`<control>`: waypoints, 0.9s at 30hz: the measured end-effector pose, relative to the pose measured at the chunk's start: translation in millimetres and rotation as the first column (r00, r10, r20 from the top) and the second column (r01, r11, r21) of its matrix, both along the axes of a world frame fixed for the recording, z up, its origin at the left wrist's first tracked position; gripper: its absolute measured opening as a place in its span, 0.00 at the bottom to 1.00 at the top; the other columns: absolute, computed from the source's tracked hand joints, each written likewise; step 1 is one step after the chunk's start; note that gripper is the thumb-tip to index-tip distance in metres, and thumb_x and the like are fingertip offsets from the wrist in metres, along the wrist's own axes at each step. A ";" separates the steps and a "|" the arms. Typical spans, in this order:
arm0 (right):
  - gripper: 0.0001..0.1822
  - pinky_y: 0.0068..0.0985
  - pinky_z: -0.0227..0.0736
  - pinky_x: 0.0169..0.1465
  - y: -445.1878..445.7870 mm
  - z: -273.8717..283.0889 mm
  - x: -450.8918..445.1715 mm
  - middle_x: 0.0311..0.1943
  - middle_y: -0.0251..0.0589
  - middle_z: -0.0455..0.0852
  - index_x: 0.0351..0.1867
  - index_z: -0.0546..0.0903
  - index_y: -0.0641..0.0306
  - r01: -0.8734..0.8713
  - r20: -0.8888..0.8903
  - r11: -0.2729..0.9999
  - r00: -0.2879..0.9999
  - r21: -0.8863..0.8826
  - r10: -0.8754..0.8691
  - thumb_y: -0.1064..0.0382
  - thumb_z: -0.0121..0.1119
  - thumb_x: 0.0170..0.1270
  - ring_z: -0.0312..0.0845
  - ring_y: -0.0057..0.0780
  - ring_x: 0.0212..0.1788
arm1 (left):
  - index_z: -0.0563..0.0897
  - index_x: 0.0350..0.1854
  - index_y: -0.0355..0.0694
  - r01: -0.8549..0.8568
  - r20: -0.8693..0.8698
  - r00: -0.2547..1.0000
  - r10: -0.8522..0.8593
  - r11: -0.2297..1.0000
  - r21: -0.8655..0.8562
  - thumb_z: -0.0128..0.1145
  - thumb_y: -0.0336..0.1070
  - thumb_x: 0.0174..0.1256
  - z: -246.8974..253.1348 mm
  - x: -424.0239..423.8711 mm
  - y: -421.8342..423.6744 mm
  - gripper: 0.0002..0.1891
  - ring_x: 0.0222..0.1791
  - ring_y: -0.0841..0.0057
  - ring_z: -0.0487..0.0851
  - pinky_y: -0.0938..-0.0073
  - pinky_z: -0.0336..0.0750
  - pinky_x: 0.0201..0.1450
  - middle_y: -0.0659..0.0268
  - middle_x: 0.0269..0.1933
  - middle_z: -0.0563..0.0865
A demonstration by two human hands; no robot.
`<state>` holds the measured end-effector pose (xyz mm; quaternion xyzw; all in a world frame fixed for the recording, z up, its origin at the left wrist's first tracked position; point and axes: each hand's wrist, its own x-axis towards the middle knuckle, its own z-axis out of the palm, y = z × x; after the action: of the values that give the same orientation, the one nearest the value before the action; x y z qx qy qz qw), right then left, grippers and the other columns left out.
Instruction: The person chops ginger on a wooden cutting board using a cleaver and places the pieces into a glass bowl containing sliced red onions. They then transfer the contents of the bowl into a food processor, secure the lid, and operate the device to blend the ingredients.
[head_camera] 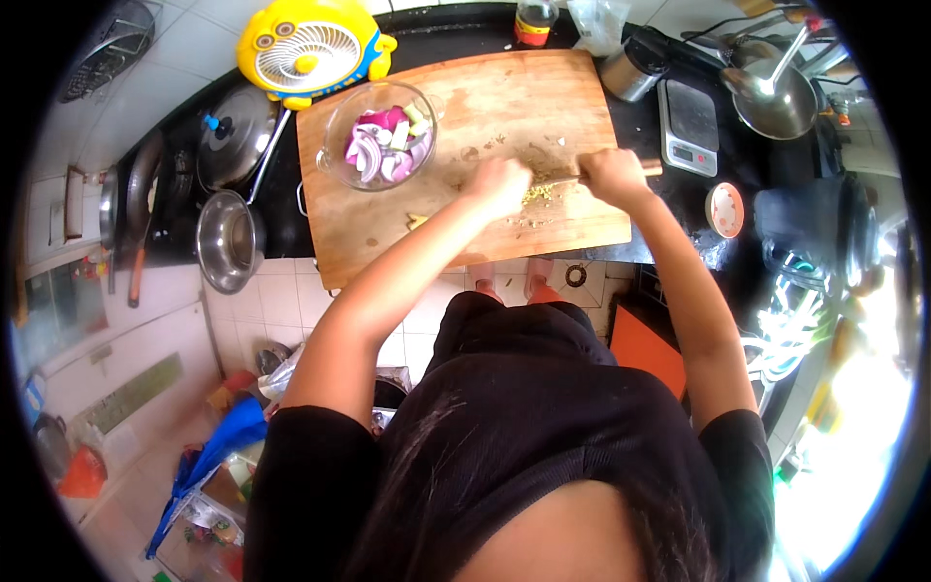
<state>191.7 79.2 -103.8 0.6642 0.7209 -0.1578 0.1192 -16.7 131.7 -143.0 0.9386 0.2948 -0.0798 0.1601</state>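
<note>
My right hand (611, 173) grips the wooden handle of a kitchen knife (560, 180), whose blade points left over the wooden cutting board (465, 247). Finely chopped pale yellow-green bits (537, 193), perhaps ginger or garlic, lie on the board beneath and beside the blade. My left hand (502, 185) is at the blade's far end; its fingers are partly hidden, so whether they touch the blade or hold something cannot be told. A few larger yellowish pieces (416, 220) lie left of my left forearm. The glass bowl (336, 156) holds cut red onion and pale green pieces (399, 136).
A yellow fan (309, 54) stands behind the bowl. At left are a lidded pan (240, 142) and a steel saucepan (229, 244). A steel jug (631, 73), a digital scale (689, 124) and a small patterned bowl (725, 211) stand right of the board. A bottle (534, 25) stands behind it.
</note>
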 end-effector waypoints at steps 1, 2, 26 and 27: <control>0.05 0.33 0.79 0.37 6.1 11.6 -12.2 0.31 0.41 0.88 0.34 0.84 0.56 -0.068 0.090 0.998 0.994 0.012 0.067 0.64 0.58 0.59 0.86 0.38 0.36 | 0.83 0.22 0.36 -0.025 0.071 0.997 0.025 1.000 -0.002 0.60 0.37 0.58 -5.4 -17.9 1.4 0.11 0.28 0.64 0.85 0.64 0.81 0.36 0.57 0.27 0.85; 0.05 0.32 0.79 0.37 10.6 28.4 -25.8 0.32 0.42 0.88 0.34 0.84 0.58 -0.082 0.148 0.997 0.986 -0.005 0.082 0.65 0.58 0.59 0.86 0.38 0.37 | 0.83 0.22 0.36 -0.009 0.147 0.989 0.008 1.000 0.004 0.60 0.37 0.58 -1.8 -27.1 9.7 0.11 0.28 0.65 0.85 0.64 0.81 0.36 0.57 0.27 0.85; 0.11 0.33 0.79 0.39 7.2 3.4 -5.9 0.29 0.40 0.88 0.38 0.88 0.45 0.217 -0.097 0.954 0.975 0.207 -0.200 0.63 0.56 0.60 0.85 0.37 0.34 | 0.77 0.56 0.39 -0.181 0.455 0.880 0.133 0.981 0.064 0.63 0.33 0.57 82.8 -73.8 -6.6 0.22 0.51 0.61 0.78 0.63 0.73 0.56 0.59 0.51 0.78; 0.11 0.33 0.79 0.38 2.4 -9.1 -2.2 0.29 0.40 0.88 0.38 0.88 0.45 0.213 -0.099 0.951 0.976 0.224 -0.196 0.64 0.56 0.60 0.85 0.37 0.34 | 0.77 0.56 0.38 -0.193 0.505 0.851 0.146 0.980 0.042 0.63 0.33 0.57 84.5 -77.0 -9.9 0.23 0.51 0.62 0.77 0.63 0.72 0.57 0.59 0.52 0.78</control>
<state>189.5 81.6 -112.9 0.7383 0.6657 -0.1084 -0.0038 -93.7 121.8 -58.5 0.9038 0.3285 0.1937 0.1941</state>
